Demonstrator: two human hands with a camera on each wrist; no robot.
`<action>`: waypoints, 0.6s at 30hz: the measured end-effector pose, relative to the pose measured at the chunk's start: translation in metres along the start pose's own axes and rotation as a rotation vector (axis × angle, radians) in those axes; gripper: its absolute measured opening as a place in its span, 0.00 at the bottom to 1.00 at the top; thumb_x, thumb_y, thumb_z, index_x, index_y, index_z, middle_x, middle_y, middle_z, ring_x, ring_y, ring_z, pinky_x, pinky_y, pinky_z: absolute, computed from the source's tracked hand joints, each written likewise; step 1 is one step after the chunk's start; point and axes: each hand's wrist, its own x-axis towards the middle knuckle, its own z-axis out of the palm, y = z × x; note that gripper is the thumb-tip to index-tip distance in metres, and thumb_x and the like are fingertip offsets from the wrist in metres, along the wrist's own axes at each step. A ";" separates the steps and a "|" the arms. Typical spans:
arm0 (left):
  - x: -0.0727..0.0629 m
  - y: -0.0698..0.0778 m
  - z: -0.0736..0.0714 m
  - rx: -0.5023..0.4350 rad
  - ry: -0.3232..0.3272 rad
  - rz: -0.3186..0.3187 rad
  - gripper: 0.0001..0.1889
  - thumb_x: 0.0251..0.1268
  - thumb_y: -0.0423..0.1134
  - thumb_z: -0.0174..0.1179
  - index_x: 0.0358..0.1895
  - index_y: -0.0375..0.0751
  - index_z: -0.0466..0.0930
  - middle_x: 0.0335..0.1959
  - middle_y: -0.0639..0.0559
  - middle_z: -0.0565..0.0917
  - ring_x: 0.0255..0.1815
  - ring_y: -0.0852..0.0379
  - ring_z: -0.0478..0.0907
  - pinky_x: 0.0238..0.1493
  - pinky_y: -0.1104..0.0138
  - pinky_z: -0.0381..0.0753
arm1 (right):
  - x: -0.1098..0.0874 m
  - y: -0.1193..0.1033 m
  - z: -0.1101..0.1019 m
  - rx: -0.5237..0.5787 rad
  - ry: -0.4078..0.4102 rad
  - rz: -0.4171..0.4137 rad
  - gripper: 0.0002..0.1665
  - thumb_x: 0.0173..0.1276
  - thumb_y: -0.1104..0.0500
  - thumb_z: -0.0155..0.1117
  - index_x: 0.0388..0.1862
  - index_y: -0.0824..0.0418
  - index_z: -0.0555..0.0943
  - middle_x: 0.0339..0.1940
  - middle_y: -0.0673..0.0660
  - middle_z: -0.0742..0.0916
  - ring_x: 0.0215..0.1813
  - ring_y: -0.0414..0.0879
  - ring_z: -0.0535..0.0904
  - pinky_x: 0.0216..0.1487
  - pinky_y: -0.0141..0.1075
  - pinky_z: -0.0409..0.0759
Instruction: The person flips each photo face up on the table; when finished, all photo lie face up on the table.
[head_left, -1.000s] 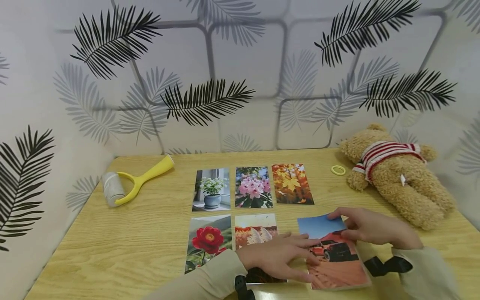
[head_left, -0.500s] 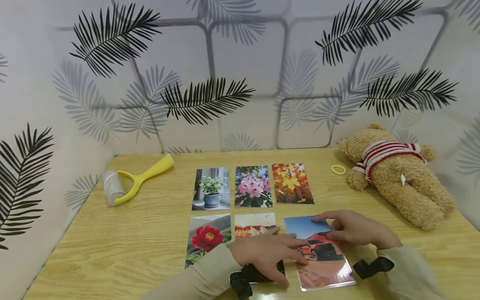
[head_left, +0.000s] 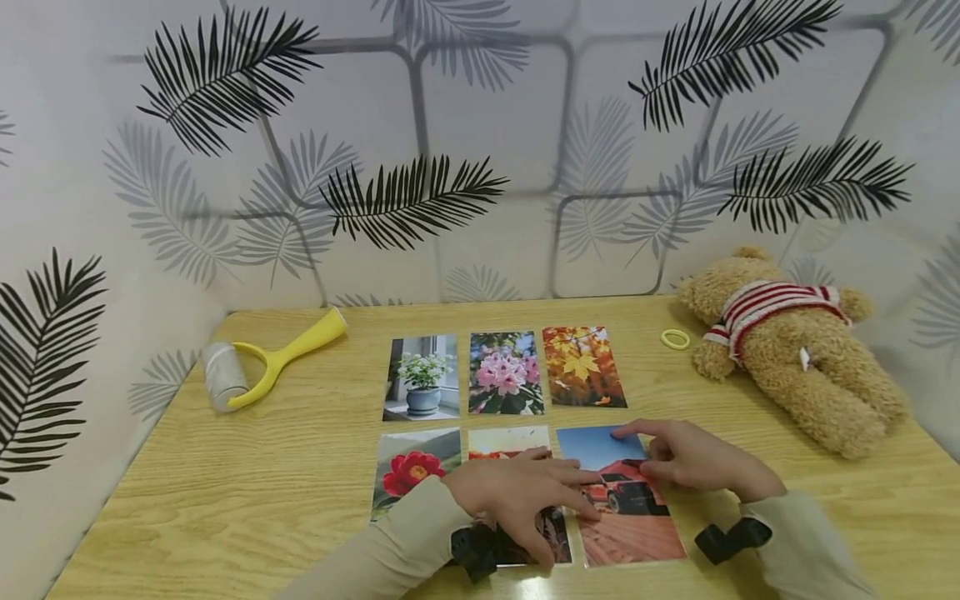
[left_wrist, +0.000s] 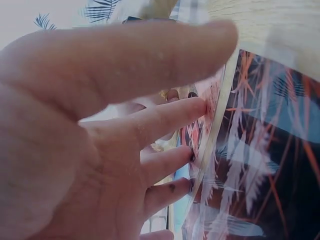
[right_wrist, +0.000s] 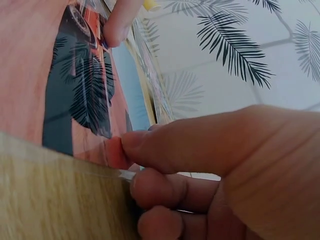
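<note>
A glossy photo card of a red pickup truck in a desert (head_left: 633,533) lies at the right end of the front row. My right hand (head_left: 697,458) is at its right side, forefinger reaching onto the blue sky. In the right wrist view the thumb (right_wrist: 165,145) is on the card's face and curled fingers meet its edge, pinching it. My left hand (head_left: 517,492) spreads over a card with pale feathery grass (head_left: 555,529), its fingertips touching the truck card's left part. The red flower card (head_left: 416,471) is partly behind the left arm.
Behind stand cards of a potted plant (head_left: 423,379), pink blossoms (head_left: 506,375) and autumn leaves (head_left: 585,367). A yellow-handled lint roller (head_left: 277,362) lies left. A yellow ring (head_left: 675,339) and a teddy bear (head_left: 795,350) are at right. A patterned wall (head_left: 480,250) borders the table.
The truck card has slid left and slightly back, beside the grass card, and its tilt has lessened. Both hands moved left with it.
</note>
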 end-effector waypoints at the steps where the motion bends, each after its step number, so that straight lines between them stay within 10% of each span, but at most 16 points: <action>1: 0.000 0.000 0.000 0.003 -0.001 0.000 0.35 0.61 0.54 0.64 0.72 0.59 0.64 0.79 0.56 0.50 0.79 0.55 0.46 0.76 0.51 0.45 | 0.000 0.000 0.000 0.002 -0.001 -0.001 0.26 0.68 0.65 0.59 0.64 0.68 0.71 0.14 0.41 0.73 0.14 0.31 0.63 0.17 0.27 0.62; 18: -0.002 -0.015 0.006 -0.136 0.133 0.080 0.34 0.66 0.48 0.60 0.73 0.48 0.62 0.78 0.47 0.52 0.79 0.47 0.46 0.75 0.46 0.47 | 0.007 -0.009 0.007 -0.080 0.196 0.009 0.20 0.71 0.66 0.55 0.61 0.65 0.72 0.21 0.45 0.76 0.20 0.33 0.66 0.23 0.30 0.67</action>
